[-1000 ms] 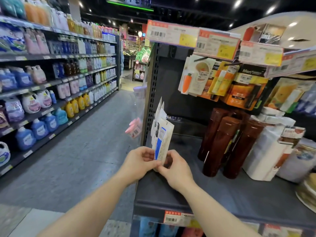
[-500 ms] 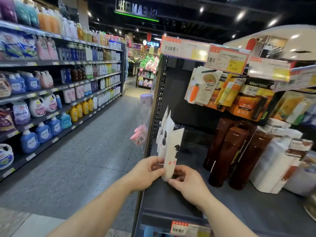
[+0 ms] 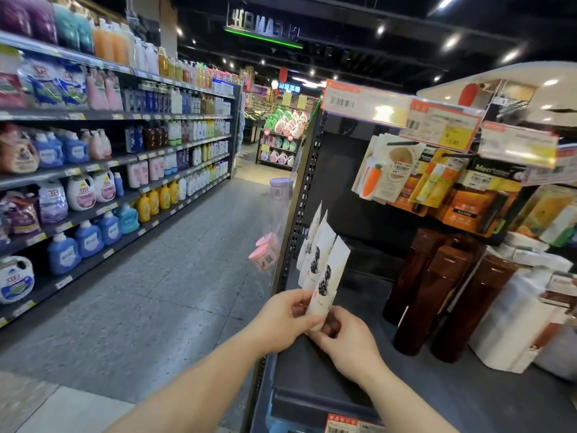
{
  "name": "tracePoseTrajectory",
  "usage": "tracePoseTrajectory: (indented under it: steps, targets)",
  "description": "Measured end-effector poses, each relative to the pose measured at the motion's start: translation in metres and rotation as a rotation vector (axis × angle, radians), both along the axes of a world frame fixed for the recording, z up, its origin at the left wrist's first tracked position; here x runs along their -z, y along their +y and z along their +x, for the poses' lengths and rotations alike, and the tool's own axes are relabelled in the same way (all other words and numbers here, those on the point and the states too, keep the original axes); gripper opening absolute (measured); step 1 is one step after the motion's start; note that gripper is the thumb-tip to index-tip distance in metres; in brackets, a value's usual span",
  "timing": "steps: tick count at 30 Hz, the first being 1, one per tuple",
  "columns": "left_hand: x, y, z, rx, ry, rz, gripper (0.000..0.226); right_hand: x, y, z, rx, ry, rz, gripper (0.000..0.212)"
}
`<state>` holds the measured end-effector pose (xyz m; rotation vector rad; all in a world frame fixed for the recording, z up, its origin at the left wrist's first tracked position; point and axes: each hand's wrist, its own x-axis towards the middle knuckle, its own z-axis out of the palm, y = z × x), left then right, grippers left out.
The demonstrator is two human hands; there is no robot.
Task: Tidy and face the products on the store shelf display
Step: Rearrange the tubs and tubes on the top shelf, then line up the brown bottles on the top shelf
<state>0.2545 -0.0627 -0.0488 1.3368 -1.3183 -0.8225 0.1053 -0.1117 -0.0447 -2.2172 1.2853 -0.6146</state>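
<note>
Both hands clamped on the front white soft tube with black ink-style print [image 3: 326, 278], at the left front corner of the dark grey metal shelf [image 3: 406, 385]. Left hand [image 3: 281, 320] pinches the lower left edge, thumb across the face. Right hand [image 3: 346, 345] cups the base from the right and below, fingers curled under the cap end. Cap itself is hidden by the fingers, so can't tell if it's touching the shelf deck or lifted just off it.

Key relation: tube's long axis runs near vertical, tilted a little with the crimped end leaning up and right, base at the hands. It sits directly above and between both hands, printed face turned toward the aisle side and the camera. Row of matching white tubes [image 3: 313, 245] stands just behind it, hugging the perforated black shelf upright [image 3: 301, 207].

Judgement: step in hand is facing/aligning this front tube with the row behind. Next move likely a small twist about the long axis plus setting the base down square. Right hand carries the base, so it's better placed to steer; left steadies.

Risk: narrow base, tall soft body, so it could tip forward off the shelf lip or domino the row. Tall brown plastic bottles [image 3: 437, 292] stand well apart to the right, no clash.
</note>
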Motion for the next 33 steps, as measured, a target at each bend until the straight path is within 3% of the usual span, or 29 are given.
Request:
tracePoseTrajectory:
  steps: [16,20,23,27,31,33]
  targets:
    - [0.012,-0.005,0.001,-0.138,-0.001,0.006,0.036,0.004,0.000,0.005,0.045,0.014,0.004,0.039]
    - [0.008,0.003,-0.007,-0.194,0.011,0.026,0.049,-0.001,0.000,-0.003,0.009,-0.037,0.056,0.049]
    - [-0.001,0.016,-0.016,-0.345,-0.111,0.032,0.053,-0.005,0.002,-0.017,-0.018,-0.063,0.062,0.059]
    - [-0.006,0.043,-0.034,-0.576,-0.414,0.151,0.052,-0.009,0.011,-0.041,-0.077,0.048,-0.002,0.052]
    - [-0.015,0.071,-0.080,-0.532,-0.919,0.316,0.056,-0.014,0.024,-0.082,-0.154,0.311,-0.256,0.050]
    - [-0.019,0.077,-0.113,-0.492,-1.030,0.339,0.057,-0.016,0.031,-0.113,-0.145,0.382,-0.368,0.056]
